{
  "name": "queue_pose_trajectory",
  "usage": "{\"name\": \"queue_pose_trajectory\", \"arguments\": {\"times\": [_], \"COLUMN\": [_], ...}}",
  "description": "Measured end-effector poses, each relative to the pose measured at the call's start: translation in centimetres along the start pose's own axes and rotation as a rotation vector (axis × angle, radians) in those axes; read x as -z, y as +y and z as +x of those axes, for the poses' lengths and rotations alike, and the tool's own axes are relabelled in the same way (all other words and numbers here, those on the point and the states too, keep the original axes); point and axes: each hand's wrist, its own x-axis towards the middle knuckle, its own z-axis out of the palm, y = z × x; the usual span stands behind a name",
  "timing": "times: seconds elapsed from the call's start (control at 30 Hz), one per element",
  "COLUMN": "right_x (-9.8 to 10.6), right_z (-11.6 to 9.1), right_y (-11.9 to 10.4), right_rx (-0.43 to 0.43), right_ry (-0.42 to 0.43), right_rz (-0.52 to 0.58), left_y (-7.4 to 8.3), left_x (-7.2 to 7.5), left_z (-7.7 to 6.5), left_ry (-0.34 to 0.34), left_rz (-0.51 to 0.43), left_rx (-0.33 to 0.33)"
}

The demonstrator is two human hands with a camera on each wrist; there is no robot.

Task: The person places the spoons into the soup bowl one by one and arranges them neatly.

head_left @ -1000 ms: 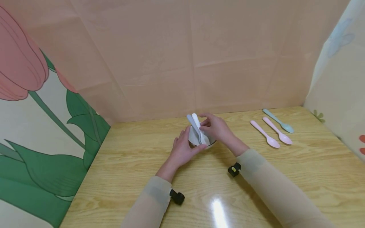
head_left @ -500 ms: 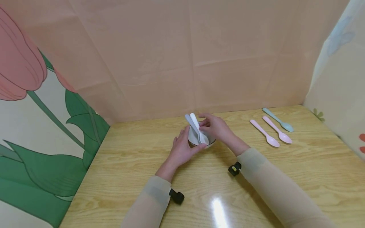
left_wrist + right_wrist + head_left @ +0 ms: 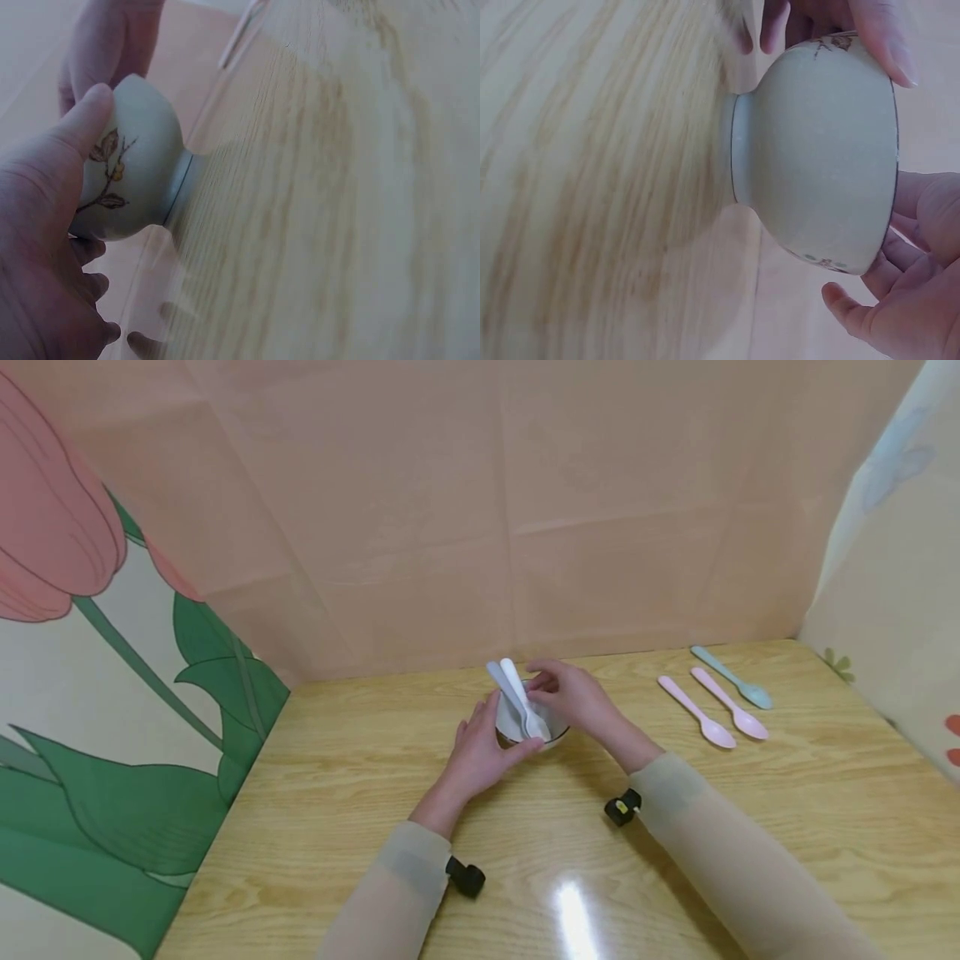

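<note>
A pale ceramic bowl point(image 3: 821, 150) with painted sprigs and a dark rim stands upright on the table. My left hand point(image 3: 480, 747) holds its near left side, thumb at the rim and fingers round the wall. Two spoons lean together inside, a white spoon point(image 3: 510, 673) and a bluish-grey spoon point(image 3: 496, 674), handles sticking up over the far left rim. My right hand point(image 3: 573, 697) hovers at the bowl's right side with fingers loosely bent, the thumb close beside the white handle. I see no spoon in its fingers; part of them is hidden.
To the right lie two pink spoons point(image 3: 697, 713) point(image 3: 731, 704) and a light teal spoon point(image 3: 732, 677). A peach backdrop point(image 3: 420, 543) meets the rear edge of the wooden table point(image 3: 337, 793). Printed panels flank both sides.
Both spoon handles in the bowl have tipped slightly left. My right hand has drawn a little to the right, away from them. My left hand stays in place on the bowl.
</note>
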Motion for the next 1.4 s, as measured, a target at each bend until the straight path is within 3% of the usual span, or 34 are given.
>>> {"name": "queue_pose_trajectory", "arguments": {"times": [0.63, 1.07, 1.4], "right_x": [4.6, 7.5, 9.0], "right_z": [-3.6, -5.9, -7.0], "right_y": [1.4, 3.0, 5.1], "right_rx": [-0.026, -0.083, -0.077], "right_ry": [0.173, 0.174, 0.202], "right_rz": [-0.068, -0.089, -0.125], "left_y": [0.1, -0.1, -0.1], "left_x": [-0.1, 0.1, 0.0], "left_z": [0.1, -0.2, -0.2], "left_ry": [0.013, 0.024, 0.014], "left_rz": [0.004, 0.006, -0.01], "left_rx": [-0.006, -0.014, -0.016]}}
